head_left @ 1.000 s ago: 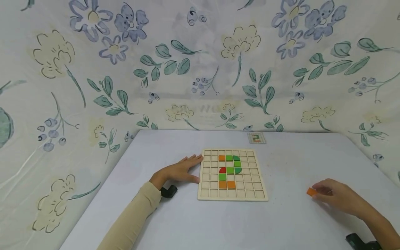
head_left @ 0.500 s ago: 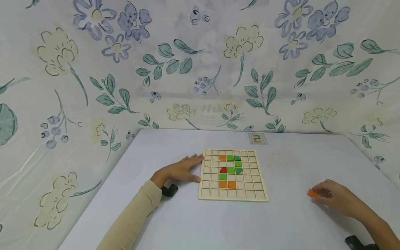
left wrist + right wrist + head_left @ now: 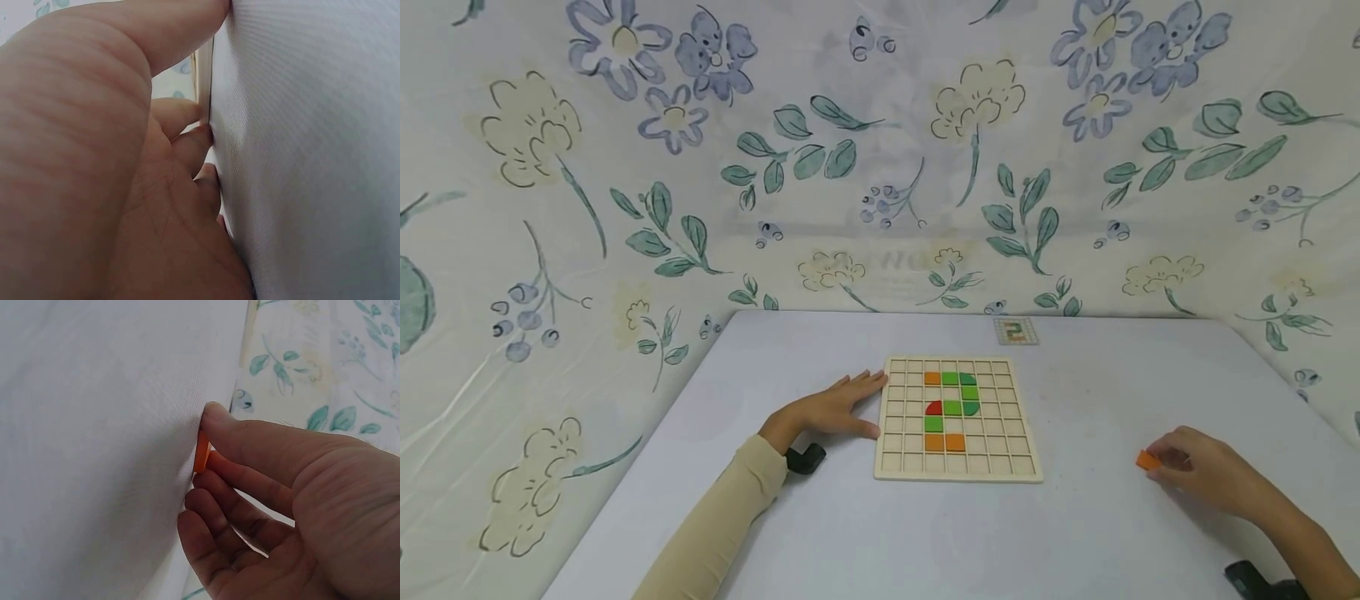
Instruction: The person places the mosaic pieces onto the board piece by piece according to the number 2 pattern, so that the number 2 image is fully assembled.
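Note:
A pale wooden grid board (image 3: 1000,467) lies mid-table in the head view. Set in it are several tiles: orange squares, green squares, dark green rounded pieces and a red rounded tile (image 3: 934,408). My left hand (image 3: 831,408) rests flat on the table, fingers spread, thumb and fingertips at the board's left edge. Well to the right of the board, my right hand (image 3: 1202,471) pinches a small orange tile (image 3: 1146,460) between thumb and fingers, low at the tabletop. The right wrist view shows this tile edge-on (image 3: 202,453), partly hidden by the thumb.
A small card (image 3: 1017,332) with a coloured pattern on a grid lies near the table's back edge. Behind the white table (image 3: 925,542) hangs a flower-printed cloth (image 3: 880,167). Black camera mounts sit at both wrists.
The right hand stays in nearly the same spot with the orange tile, shifting only slightly. The left hand and board keep their places; the head view sways a little.

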{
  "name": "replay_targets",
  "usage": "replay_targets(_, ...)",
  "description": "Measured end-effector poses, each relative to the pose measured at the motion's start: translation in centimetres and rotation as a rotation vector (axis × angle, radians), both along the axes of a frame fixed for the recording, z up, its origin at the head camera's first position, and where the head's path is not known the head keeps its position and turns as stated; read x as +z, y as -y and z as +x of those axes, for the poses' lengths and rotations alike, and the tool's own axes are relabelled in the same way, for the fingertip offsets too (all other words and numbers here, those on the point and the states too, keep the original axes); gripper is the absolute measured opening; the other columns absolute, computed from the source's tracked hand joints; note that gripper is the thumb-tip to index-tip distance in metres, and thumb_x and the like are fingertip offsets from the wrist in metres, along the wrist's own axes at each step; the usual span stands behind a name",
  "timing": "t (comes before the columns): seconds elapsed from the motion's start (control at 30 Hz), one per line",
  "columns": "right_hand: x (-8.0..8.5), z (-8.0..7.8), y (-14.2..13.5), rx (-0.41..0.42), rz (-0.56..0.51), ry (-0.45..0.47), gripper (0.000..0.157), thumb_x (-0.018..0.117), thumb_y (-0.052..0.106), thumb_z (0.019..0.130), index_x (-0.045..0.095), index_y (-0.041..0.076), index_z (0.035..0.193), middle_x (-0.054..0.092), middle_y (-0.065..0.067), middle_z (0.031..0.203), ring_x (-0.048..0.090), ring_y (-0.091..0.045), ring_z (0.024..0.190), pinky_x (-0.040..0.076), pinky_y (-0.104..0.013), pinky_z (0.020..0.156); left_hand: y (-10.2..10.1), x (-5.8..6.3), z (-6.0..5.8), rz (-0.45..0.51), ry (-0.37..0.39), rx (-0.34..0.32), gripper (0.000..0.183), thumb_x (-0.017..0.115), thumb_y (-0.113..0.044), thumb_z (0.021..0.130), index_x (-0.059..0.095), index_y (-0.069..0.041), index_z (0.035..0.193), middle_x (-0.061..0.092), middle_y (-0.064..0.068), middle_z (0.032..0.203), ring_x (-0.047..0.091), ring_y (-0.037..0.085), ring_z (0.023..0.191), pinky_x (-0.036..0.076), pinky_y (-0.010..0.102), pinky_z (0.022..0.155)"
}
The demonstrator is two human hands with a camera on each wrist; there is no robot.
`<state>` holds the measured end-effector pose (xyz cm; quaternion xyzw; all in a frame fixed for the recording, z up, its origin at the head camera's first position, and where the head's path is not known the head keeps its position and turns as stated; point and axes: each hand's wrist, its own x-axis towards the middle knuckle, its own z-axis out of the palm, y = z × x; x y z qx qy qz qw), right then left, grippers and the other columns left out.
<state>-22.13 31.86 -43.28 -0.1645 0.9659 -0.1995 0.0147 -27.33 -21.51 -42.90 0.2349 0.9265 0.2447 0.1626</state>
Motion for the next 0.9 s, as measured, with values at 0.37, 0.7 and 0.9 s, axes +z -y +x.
replay_targets(0.37, -0.01, -0.17, -0.08, 0.015, -0.008, -0.016, 0.025, 0.079, 0.014, 0.083, 0.071, 0.003, 0.104, 0.065, 0.001, 0.095, 0.060, -0.009, 0.084, 0.054, -0.021, 0.069, -0.08, 0.08, -0.16, 0.004, 0.003, -0.003, 0.099, 0.073, -0.046, 0.088, 0.016, -0.010, 0.161, 0.011, 0.006, 0.169, 0.001, 0.028, 0.158, -0.001, 0.048, 0.129)
replay_targets(0.7, -0.25, -0.14, -0.12, 0.022, -0.008, -0.014, 0.027, 0.079, 0.016, 0.083, 0.072, 0.002, 0.105, 0.066, 0.000, 0.095, 0.060, -0.009, 0.084, 0.054, -0.019, 0.068, -0.09, 0.06, -0.05, 0.009, 0.005, 0.001, 0.100, 0.074, -0.046, 0.088, 0.016, -0.009, 0.161, 0.012, 0.007, 0.169, 0.002, 0.030, 0.157, -0.001, 0.050, 0.128)
replay_targets(0.9, -0.13, -0.12, 0.42, 0.005, -0.016, -0.016, 0.028, 0.079, 0.014, 0.082, 0.071, 0.002, 0.106, 0.067, 0.000, 0.095, 0.060, -0.011, 0.083, 0.054, -0.018, 0.067, -0.08, 0.07, 0.00, -0.001, 0.008, 0.005, 0.100, 0.074, -0.046, 0.088, 0.015, -0.009, 0.161, 0.011, 0.007, 0.169, 0.002, 0.029, 0.157, -0.001, 0.049, 0.129)
